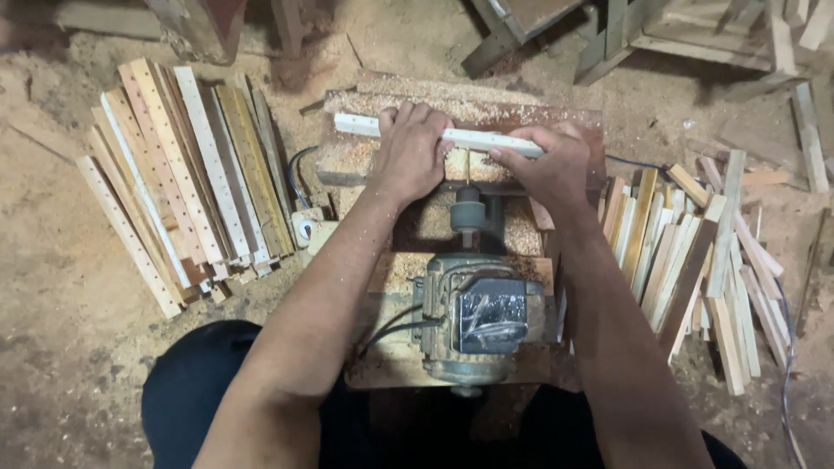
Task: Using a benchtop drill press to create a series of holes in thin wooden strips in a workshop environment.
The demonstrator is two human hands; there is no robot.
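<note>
Seen from above, a person is sitting over a small workshop rig on a floor thick with pale, fluffy sawdust. Both hands are gripping one thin white wooden slat [473,139], a long flat strip with a row of small holes along it, lying crosswise on a rough sawdust-covered wooden block [347,148]. The left hand [410,149] is wrapping over the slat near its middle, fingers curled down and closed around it. The right hand [549,167] is pinching the slat's right end, thumb and fingertips pressed together on the strip. Just below the slat, between the hands, a thin metal drill bit [468,167] is pointing up at it from a dark chuck on a grimy grey-green electric motor [473,317], boxy and ribbed, with crinkled clear plastic on top. To the left, a fanned pile of drilled slats [187,165] is lying in cream, tan and reddish tones. To the right, a looser heap of plain wood strips [695,260] is resting on the dust.
</note>
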